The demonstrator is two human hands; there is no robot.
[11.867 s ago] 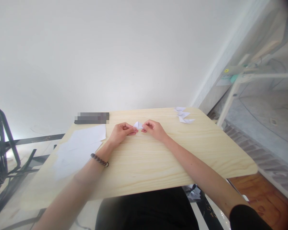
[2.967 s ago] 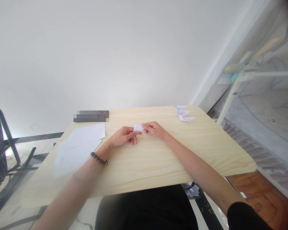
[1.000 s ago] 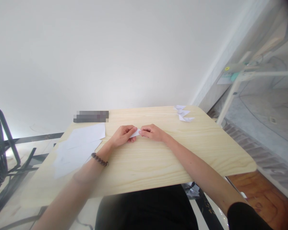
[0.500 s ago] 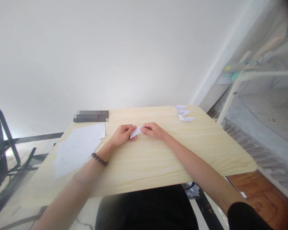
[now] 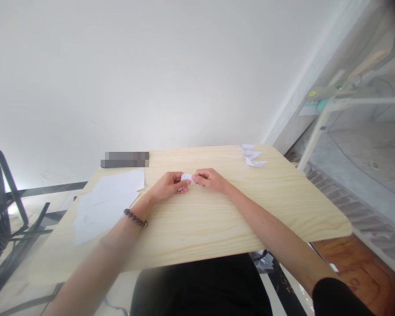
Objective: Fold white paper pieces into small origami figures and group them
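Between my two hands is a small folded piece of white paper [image 5: 186, 177], held over the middle of the table. My left hand [image 5: 169, 185] pinches its left side, the thumb lying across the front and the other fingers curled behind. At its right end, my right hand [image 5: 209, 179] grips it between thumb and forefinger. Both hands hide parts of the paper, so its full folded shape does not show. Three pointed folded paper pieces [image 5: 254, 157] lie in a row at the back right of the table.
White paper sheets [image 5: 110, 204] overlap on the left of the pale wooden table [image 5: 197, 228]. Behind them lies a dark, blurred-out long object [image 5: 125, 159]. A white wall [image 5: 184, 79] rises behind the table. A black chair [image 5: 3, 188] stands to the left, a white frame [image 5: 316, 136] to the right.
The folded paper has been turned and refolded in my fingers, from an upright peak to a smaller shape. Just now my left thumb has moved across its front. The three pieces stay put.
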